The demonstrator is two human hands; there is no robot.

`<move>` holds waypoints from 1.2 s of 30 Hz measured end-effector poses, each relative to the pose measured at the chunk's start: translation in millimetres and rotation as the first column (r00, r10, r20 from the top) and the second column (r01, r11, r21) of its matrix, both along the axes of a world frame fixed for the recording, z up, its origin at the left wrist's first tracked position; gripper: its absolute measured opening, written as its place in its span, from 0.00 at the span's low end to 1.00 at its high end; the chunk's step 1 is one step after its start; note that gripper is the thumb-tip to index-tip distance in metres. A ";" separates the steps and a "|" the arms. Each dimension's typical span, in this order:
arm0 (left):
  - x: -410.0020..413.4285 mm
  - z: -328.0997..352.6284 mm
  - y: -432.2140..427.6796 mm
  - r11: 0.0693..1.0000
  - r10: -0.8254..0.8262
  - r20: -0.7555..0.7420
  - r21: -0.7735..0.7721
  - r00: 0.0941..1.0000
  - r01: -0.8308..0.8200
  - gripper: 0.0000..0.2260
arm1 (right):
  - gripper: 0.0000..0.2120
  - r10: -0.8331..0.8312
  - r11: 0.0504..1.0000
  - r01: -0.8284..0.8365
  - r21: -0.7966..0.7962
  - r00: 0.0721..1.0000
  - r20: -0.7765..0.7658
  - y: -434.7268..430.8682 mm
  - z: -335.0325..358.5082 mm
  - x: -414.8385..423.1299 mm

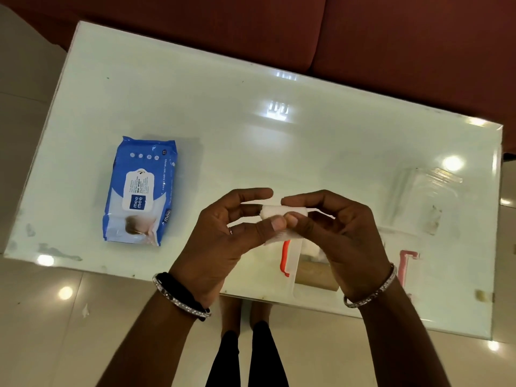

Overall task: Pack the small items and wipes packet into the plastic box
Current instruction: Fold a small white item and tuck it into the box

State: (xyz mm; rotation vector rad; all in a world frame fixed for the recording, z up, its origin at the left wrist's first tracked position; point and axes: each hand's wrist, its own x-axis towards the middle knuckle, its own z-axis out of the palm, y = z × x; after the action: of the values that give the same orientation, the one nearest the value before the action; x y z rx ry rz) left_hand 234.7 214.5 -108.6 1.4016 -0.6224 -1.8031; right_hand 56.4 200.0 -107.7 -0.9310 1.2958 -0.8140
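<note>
White gauze, a small roll, sits pinched between your two hands above the glass tabletop. Your left hand closes on its left end with thumb and fingers, and your right hand grips the right end the same way, the two thumbs nearly touching under the roll. A loose tail of the gauze hangs down below your left thumb.

Take the roll as your landmark. Well to its left, lying flat on the glass, is the blue baby wet wipes packet, its label flap facing up and its long side running away from you. Just below the roll, partly hidden by your hands, lie a red-orange plastic piece and a translucent white strip side by side, with a tan cardboard tube touching or just beside the strip on its right; you cannot tell which from here. A bit of white fluffy material shows above the tube, between your hands. Further right of the roll, past your right wrist, is a pink plastic piece. Up and to the right of the roll stands the clear plastic box, hard to make out against the glass; what it holds cannot be told.

You wear a bangle on each wrist. A dark red sofa runs beyond the far edge of the table.
</note>
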 end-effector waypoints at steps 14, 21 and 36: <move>2.1 -6.6 1.8 0.999 0.029 -0.003 0.027 1.000 -0.029 0.19 | 0.19 -0.047 0.988 0.033 0.151 0.995 0.093 5.0 -4.2 4.6; 3.2 -7.8 -0.1 0.984 -0.001 -0.088 0.178 0.996 0.016 0.23 | 0.17 -0.021 0.994 0.010 0.111 0.995 0.096 4.3 -6.5 3.6; 6.8 -13.1 0.6 0.976 -0.009 -0.105 0.214 0.994 0.031 0.19 | 0.15 -0.044 0.983 0.029 0.181 0.996 0.084 4.8 -13.2 6.5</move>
State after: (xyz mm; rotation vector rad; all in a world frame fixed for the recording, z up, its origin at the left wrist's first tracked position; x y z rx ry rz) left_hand 241.5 215.0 -121.7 1.4356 -0.3970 -1.9932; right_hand 62.8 204.8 -120.9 -0.7226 1.2900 -0.7444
